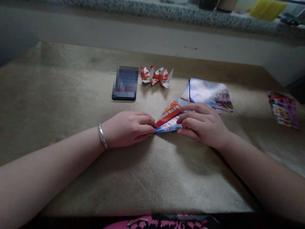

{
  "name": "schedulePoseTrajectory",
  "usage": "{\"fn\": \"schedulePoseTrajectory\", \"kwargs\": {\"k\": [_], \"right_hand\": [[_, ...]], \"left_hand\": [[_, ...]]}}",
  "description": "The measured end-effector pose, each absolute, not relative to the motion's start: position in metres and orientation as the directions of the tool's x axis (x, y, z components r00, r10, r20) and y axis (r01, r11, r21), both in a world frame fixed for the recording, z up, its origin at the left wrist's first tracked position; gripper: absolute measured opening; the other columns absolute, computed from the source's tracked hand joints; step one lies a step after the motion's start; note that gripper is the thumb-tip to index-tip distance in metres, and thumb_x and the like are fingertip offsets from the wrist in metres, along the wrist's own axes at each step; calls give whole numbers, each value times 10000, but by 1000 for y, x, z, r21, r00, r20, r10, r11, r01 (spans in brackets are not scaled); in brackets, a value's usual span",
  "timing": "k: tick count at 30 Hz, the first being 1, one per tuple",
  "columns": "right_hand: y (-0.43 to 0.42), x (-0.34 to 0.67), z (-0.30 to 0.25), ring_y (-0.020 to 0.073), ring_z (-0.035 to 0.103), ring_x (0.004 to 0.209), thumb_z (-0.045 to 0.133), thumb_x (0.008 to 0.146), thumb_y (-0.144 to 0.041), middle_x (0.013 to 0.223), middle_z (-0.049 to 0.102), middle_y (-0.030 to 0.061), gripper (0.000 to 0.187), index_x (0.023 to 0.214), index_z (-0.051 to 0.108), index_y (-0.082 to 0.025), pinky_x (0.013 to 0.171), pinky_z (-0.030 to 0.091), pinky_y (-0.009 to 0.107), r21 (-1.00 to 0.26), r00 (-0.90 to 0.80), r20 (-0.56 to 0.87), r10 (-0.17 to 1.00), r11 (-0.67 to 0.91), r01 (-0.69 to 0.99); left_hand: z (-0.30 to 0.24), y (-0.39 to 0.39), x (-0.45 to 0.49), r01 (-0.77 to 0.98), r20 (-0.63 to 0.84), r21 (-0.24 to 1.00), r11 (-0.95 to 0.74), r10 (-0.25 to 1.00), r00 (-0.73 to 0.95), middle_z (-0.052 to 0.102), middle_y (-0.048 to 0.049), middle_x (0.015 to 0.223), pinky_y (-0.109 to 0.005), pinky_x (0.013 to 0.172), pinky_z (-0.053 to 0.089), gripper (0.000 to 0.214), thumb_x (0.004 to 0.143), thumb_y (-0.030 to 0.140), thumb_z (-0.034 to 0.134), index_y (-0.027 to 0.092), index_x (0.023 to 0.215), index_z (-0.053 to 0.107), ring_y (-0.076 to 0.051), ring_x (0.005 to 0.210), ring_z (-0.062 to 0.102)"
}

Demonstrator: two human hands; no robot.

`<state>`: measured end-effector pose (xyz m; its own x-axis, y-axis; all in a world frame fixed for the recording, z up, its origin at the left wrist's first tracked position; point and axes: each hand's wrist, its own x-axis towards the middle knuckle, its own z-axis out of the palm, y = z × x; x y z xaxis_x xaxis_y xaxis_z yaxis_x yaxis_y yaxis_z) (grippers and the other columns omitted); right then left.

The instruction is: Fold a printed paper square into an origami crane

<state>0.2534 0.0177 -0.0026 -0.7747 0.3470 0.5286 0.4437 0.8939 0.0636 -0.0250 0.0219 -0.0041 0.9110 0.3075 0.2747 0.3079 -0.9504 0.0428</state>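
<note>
A folded sheet of printed paper [169,112], red-orange on one flap and blue on the other, lies on the table between my hands. Its narrow point is pinched by the fingertips of my left hand [129,128], which has a silver bangle at the wrist. My right hand [204,125] rests over the wider end, fingers bent and slightly apart, pressing on the flap and covering part of it. Just behind the right hand lies another blue printed sheet [208,93]. Small folded paper cranes [156,76] in red and white stand beyond my hands.
Left of the cranes lies a phone [125,83] with a blurred screen. Colourful printed papers [284,109] lie near the right side of the table [78,75]. Behind it, a speckled stone ledge [151,10] holds a red object, dark containers and a yellow item [268,9].
</note>
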Motion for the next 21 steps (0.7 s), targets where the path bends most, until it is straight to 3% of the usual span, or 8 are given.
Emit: {"fn": "schedulePoseTrajectory", "kwargs": {"k": [2,6,10,15,21], "right_hand": [[15,253,-3,175,644,823,538,922,-428,769,698,24,297,730,586,-206,746,471,295,-25,-741,514,433,870,492],[12,252,-9,102,512,537,549,910,-427,614,600,-13,324,676,537,-203,529,368,233,-257,-656,442,612,787,561],[17,250,-15,88,444,498,623,853,-399,557,515,-39,320,637,499,-197,489,308,219,-382,-561,363,744,668,639],[30,247,-17,98,440,528,677,789,-355,571,521,-37,274,634,526,-187,512,305,224,-493,-470,203,859,504,709],[32,243,-12,110,455,547,688,776,-324,579,540,-27,256,633,527,-185,528,298,240,-491,-420,97,902,410,769]], "left_hand": [[-5,23,-25,295,280,53,-954,297,913,697,-67,1085,-296,849,564,217,948,225,475,165,1014,672,-176,991,655],[-6,24,-25,280,305,64,-958,286,908,705,-62,1076,-283,827,567,207,942,214,483,158,1011,671,-170,981,653],[-7,24,-23,265,314,60,-962,270,910,708,-59,1059,-290,812,566,203,937,197,481,152,982,674,-174,968,650],[-5,23,-23,280,305,93,-956,294,906,704,-66,1071,-294,827,563,218,939,205,473,158,1002,676,-172,975,655],[-3,21,-22,356,305,63,-932,358,883,701,-90,1040,-301,746,573,271,920,231,486,153,1133,632,-180,884,675]]}}
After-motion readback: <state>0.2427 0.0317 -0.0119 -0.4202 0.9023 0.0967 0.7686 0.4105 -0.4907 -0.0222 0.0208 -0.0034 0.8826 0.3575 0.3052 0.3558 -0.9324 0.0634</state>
